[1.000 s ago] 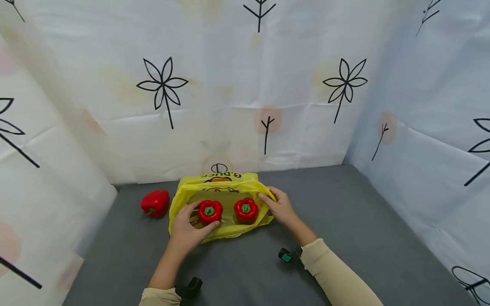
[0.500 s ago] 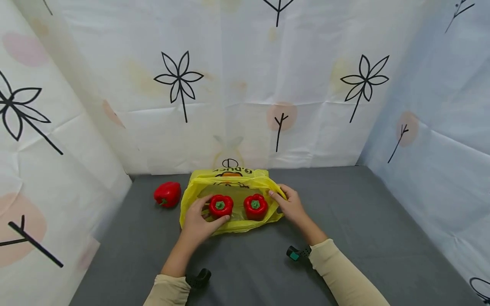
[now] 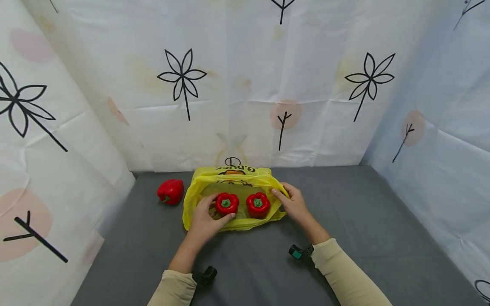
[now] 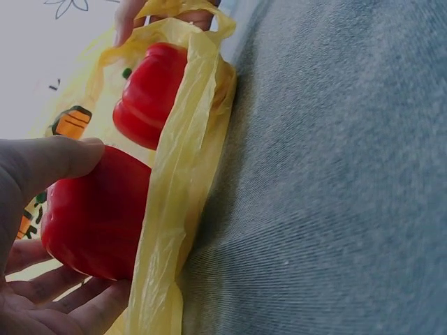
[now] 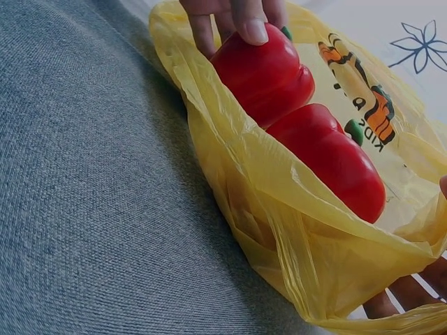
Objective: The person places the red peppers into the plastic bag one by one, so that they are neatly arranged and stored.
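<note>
A yellow plastic bag (image 3: 252,224) lies on its side on the grey cloth with its mouth toward me. Two red bell peppers stand inside, green stems up in the head view: a left one (image 3: 227,205) and a right one (image 3: 258,205). My left hand (image 3: 204,219) grips the left pepper, thumb on the near side, fingers around the other side, as the left wrist view (image 4: 98,216) shows. My right hand (image 3: 294,206) holds the bag's right rim, its thumb inside the mouth. Part of that hand is hidden behind the plastic in the right wrist view.
A third red bell pepper (image 3: 170,191) lies on the grey cloth (image 3: 344,212), left of the bag. White patterned sheets (image 3: 245,85) rise at the back and on both sides. Black straps with small devices (image 3: 205,275) hang at both wrists.
The left pepper has shifted slightly right with my left hand, closer to the right pepper. My right hand keeps its hold on the rim. The head view has turned a little left.
</note>
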`<state>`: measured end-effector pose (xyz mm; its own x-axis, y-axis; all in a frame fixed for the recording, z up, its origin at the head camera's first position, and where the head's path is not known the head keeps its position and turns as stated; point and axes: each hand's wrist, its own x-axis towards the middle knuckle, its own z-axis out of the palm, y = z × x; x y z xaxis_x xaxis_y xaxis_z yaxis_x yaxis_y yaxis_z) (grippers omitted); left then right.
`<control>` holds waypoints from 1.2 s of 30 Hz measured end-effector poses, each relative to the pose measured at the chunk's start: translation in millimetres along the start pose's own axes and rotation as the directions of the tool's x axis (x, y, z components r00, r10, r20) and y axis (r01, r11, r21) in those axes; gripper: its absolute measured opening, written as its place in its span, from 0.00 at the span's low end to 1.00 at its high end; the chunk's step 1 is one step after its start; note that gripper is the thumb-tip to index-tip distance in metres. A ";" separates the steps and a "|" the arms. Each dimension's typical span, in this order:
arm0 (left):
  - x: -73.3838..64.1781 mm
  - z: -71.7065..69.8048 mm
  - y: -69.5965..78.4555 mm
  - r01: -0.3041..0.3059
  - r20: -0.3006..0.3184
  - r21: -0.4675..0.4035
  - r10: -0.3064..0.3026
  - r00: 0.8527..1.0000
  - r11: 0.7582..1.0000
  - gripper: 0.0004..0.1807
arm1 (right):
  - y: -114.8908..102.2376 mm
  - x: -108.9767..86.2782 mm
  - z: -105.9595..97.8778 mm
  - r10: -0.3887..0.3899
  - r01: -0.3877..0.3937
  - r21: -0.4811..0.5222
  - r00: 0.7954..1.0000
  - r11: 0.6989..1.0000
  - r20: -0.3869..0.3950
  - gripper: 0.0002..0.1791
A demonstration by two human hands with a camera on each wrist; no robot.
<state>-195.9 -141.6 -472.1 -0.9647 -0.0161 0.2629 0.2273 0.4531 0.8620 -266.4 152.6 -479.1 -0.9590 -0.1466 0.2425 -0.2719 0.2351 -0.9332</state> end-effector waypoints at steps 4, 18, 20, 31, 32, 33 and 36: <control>-1.2 1.0 0.6 0.010 -0.013 0.006 -0.010 1.000 1.000 0.42 | -1.1 0.4 0.5 -0.007 0.007 -0.002 1.000 1.000 0.009 0.16; 4.5 17.5 5.5 0.057 0.005 0.008 -0.057 0.998 0.998 0.42 | -4.7 -0.3 -1.3 0.024 -0.024 -0.009 1.000 1.000 0.001 0.16; 5.1 19.2 5.3 0.059 0.003 0.005 -0.059 0.998 0.998 0.42 | -4.0 0.2 -1.1 0.021 -0.021 -0.012 1.000 1.000 0.002 0.16; 4.8 24.3 1.9 0.074 -0.036 0.019 -0.073 0.997 0.997 0.41 | -3.3 -0.1 -0.4 0.011 -0.011 -0.001 1.000 1.000 0.008 0.15; 4.7 24.8 1.8 0.073 -0.037 0.017 -0.073 0.997 0.997 0.41 | -3.3 -0.1 -0.3 0.010 -0.010 -0.002 1.000 1.000 0.007 0.15; 4.5 25.3 1.6 0.073 -0.039 0.016 -0.072 0.997 0.997 0.41 | -3.6 -0.3 -0.2 0.009 -0.009 -0.002 1.000 1.000 0.007 0.15; 4.1 26.6 1.6 0.069 -0.042 0.017 -0.069 0.997 0.997 0.42 | -3.8 -1.0 0.2 0.005 -0.005 -0.005 1.000 1.000 0.009 0.15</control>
<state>-203.0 -117.3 -481.2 -0.9716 -0.0843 0.2211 0.1576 0.4663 0.8705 -264.4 151.7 -475.8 -0.9597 -0.1540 0.2351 -0.2672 0.2410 -0.9330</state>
